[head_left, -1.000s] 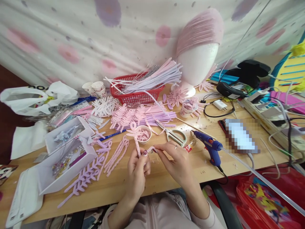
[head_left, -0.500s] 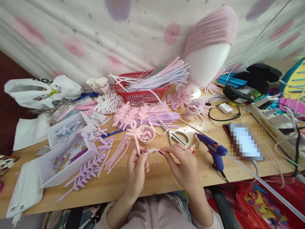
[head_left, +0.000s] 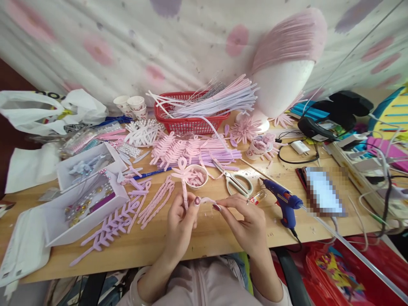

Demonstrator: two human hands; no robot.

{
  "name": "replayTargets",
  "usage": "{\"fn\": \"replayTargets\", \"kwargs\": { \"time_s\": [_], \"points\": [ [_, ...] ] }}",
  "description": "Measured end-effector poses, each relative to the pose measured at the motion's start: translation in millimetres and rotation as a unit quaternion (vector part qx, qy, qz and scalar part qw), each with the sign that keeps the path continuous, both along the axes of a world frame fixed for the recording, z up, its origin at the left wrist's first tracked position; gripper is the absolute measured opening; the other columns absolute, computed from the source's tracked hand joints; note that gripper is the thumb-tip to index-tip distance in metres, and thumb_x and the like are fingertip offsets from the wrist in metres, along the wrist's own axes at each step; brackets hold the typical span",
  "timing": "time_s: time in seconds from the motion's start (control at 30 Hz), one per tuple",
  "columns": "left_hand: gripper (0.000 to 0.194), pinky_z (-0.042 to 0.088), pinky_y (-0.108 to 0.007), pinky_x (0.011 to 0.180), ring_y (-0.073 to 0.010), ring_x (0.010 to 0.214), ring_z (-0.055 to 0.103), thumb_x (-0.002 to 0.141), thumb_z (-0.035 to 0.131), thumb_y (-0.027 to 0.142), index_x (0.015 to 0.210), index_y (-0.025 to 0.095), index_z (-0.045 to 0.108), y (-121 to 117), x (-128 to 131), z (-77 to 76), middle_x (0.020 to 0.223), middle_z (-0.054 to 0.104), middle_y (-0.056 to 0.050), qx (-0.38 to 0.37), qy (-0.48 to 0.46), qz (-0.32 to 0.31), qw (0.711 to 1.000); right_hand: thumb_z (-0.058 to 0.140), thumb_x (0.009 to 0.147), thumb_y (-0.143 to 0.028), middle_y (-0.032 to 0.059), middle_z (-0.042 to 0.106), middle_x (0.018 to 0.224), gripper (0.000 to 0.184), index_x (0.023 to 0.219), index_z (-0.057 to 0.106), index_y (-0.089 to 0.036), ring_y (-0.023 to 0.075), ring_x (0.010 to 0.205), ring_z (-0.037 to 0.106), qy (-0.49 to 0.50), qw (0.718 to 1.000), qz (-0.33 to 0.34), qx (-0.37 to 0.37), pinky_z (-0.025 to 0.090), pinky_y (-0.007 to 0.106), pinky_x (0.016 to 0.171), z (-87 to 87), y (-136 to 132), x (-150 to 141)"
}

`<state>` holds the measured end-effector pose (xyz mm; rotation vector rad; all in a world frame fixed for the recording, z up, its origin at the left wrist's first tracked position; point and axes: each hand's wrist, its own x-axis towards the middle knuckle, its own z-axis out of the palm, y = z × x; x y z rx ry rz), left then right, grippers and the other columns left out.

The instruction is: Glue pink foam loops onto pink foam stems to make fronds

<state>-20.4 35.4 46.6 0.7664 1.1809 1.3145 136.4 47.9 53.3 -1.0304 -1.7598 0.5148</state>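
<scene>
My left hand (head_left: pixel 182 219) is closed around a twisted pink pipe cleaner stem (head_left: pixel 184 189) that stands upright and has loops at its top. A short pale pink pipe cleaner (head_left: pixel 208 199) runs from its thumb tip across to my right hand (head_left: pixel 244 216), which pinches the other end between thumb and finger. Just beyond the hands stands a paper cup of pink pieces (head_left: pixel 196 176). Scissors (head_left: pixel 238 183) lie to its right, and a blue glue gun (head_left: pixel 283 199) rests farther right. Left of my hands lie twisted pink strands (head_left: pixel 157 199) and purple leafy sprigs (head_left: pixel 110 223).
A red basket (head_left: pixel 191 124) of pipe cleaners stands at the back beside a white head form (head_left: pixel 280 85). White boxes of beads (head_left: pixel 86 208) sit at left. A phone (head_left: pixel 323 191) and a power strip (head_left: pixel 353 159) with cables (head_left: pixel 386 195) are at right.
My hands have moved slightly apart, drawing the pale pink pipe cleaner out longer between them. My left hand still grips the looped stem. The whole view has shifted a little.
</scene>
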Motion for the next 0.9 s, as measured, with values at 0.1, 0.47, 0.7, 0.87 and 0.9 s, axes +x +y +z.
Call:
{"fn": "replayTargets", "kwargs": {
  "time_s": [0.1, 0.47, 0.7, 0.87, 0.9],
  "points": [
    [0.023, 0.027, -0.018, 0.043, -0.0064, 0.045, 0.033, 0.083, 0.070, 0.040, 0.086, 0.020, 0.059, -0.6, -1.4, 2.6, 0.053, 0.040, 0.010, 0.029, 0.068, -0.008, 0.997, 0.067, 0.087, -0.005, 0.0007, 0.073, 0.076, 0.016, 0.093, 0.069, -0.021, 0.0143, 0.069, 0.067, -0.009, 1.000, 0.000, 0.010, 0.052, 0.026, 0.065, 1.8, -0.3, -3.7],
    [0.023, 0.029, -0.021, 0.046, -0.0083, 0.047, 0.033, 0.090, 0.061, 0.040, 0.079, 0.020, 0.057, -4.0, -8.0, -3.6, 0.054, 0.038, 0.009, 0.033, 0.080, -0.034, 0.996, 0.067, 0.087, -0.004, 0.0029, 0.074, 0.079, 0.021, 0.097, 0.067, -0.021, 0.0174, 0.073, 0.067, -0.057, 0.997, 0.001, 0.050, 0.053, 0.030, 0.066, 2.1, 1.1, -17.1],
    [0.026, 0.025, -0.020, 0.043, -0.0076, 0.045, 0.030, 0.088, 0.063, 0.042, 0.076, 0.020, 0.055, -2.7, -2.7, -0.3, 0.053, 0.037, 0.010, 0.029, 0.037, -0.011, 0.999, 0.067, 0.084, -0.002, 0.0027, 0.074, 0.075, 0.024, 0.096, 0.067, -0.022, 0.0179, 0.071, 0.066, -0.057, 0.994, -0.022, 0.090, 0.055, 0.031, 0.065, 2.0, -1.0, -24.8],
    [0.030, 0.022, -0.019, 0.040, -0.0062, 0.041, 0.027, 0.087, 0.065, 0.045, 0.076, 0.020, 0.053, -2.1, -4.2, -2.2, 0.049, 0.033, 0.011, 0.003, -0.020, 0.005, 1.000, 0.064, 0.083, 0.000, 0.0015, 0.074, 0.073, 0.029, 0.099, 0.067, -0.024, 0.0174, 0.067, 0.065, -0.064, 0.992, -0.022, 0.104, 0.054, 0.032, 0.063, 3.6, 0.9, -21.2],
    [0.029, 0.023, -0.018, 0.040, -0.0061, 0.041, 0.027, 0.087, 0.065, 0.045, 0.076, 0.020, 0.053, -1.9, -5.0, -3.1, 0.049, 0.034, 0.012, 0.002, -0.029, 0.013, 1.000, 0.063, 0.084, 0.000, 0.0014, 0.074, 0.074, 0.029, 0.099, 0.067, -0.024, 0.0174, 0.067, 0.065, -0.062, 0.993, -0.021, 0.102, 0.053, 0.032, 0.063, 4.2, 1.3, -19.3]
  ]
}}
